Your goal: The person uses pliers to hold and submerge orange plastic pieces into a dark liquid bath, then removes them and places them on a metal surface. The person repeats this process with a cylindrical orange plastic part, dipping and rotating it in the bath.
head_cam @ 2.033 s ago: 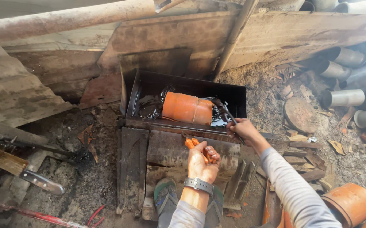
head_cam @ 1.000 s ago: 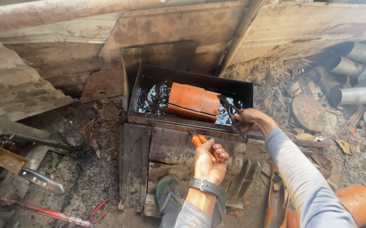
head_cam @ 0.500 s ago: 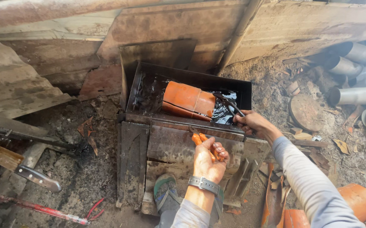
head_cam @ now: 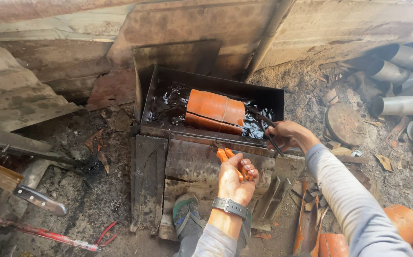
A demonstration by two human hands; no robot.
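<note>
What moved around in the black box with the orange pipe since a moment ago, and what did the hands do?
The orange clay pipe has slid a little rightward and tilted in the dark liquid of the black metal tray. The right hand lifted from the tray's rim and now grips a dark wire hook. The left hand stayed put, still gripping the orange-handled pliers at the tray's front edge. The knife lies as before.

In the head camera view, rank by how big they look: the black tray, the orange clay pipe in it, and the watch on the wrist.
1. black tray
2. orange clay pipe
3. watch, clearly smallest though nearest the camera
</note>
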